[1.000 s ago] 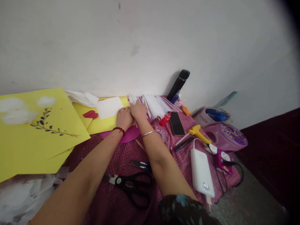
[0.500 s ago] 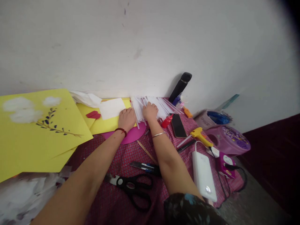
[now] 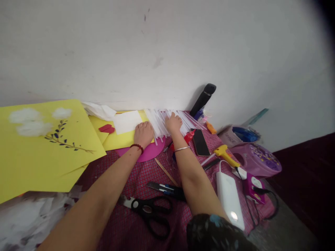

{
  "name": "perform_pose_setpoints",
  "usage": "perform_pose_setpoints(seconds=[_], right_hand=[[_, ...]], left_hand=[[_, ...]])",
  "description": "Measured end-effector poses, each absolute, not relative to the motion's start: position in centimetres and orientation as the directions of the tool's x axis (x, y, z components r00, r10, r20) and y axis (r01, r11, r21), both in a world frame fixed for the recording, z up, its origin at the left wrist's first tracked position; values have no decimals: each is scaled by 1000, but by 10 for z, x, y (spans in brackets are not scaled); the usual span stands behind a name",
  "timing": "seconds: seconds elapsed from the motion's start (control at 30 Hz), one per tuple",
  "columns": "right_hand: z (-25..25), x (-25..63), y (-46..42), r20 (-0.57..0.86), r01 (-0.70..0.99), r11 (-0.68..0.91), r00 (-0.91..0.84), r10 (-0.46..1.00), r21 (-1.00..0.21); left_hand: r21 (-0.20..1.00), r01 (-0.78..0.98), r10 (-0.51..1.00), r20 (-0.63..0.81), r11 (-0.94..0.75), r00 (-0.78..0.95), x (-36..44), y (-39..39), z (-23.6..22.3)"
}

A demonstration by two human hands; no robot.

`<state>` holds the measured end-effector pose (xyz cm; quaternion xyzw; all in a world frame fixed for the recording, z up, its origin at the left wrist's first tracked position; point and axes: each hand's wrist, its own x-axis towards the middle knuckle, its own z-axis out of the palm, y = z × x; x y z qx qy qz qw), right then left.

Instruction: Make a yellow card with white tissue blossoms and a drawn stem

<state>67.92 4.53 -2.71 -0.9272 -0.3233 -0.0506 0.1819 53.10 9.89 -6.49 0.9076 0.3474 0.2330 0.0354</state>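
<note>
My left hand [image 3: 143,134] rests with its fingers laid down on the yellow sheet [image 3: 119,140], at the left edge of a row of long thin white sticks [image 3: 159,122]. A pink oval sheet [image 3: 151,151] lies partly under that wrist. My right hand [image 3: 173,123] lies over the middle of the sticks, its fingers slightly bent and touching them; no grip on a stick shows. Left of my left hand is a white paper piece [image 3: 127,122], with red folded paper [image 3: 106,128] beside it. A red-capped bottle [image 3: 188,136] stands out beside my right wrist.
Scissors [image 3: 149,211] and a cutter knife [image 3: 167,190] lie in front. At right are a phone [image 3: 200,143], a yellow glue gun [image 3: 226,155], a white power bank [image 3: 230,198] and a purple socket box [image 3: 255,188]. A black bottle [image 3: 203,100] leans by the wall.
My right hand has shifted slightly right across the sticks, which now lie more spread out. My left hand stays on the yellow sheet. The view has shifted a little.
</note>
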Motion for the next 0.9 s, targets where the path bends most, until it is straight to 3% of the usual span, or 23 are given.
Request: perform_pose_setpoints(seconds=[0.4, 0.63, 0.9], right_hand=[[-37, 641, 68, 121, 736, -618, 665, 737, -276], [-25, 691, 49, 103, 572, -773, 817, 568, -274], [-39, 644, 71, 132, 701, -658, 705, 697, -273]], left_hand=[[212, 624, 649, 402, -752, 646, 528, 97, -65], [218, 620, 649, 391, -754, 652, 529, 97, -62], [203, 619, 642, 393, -759, 658, 527, 97, -63]])
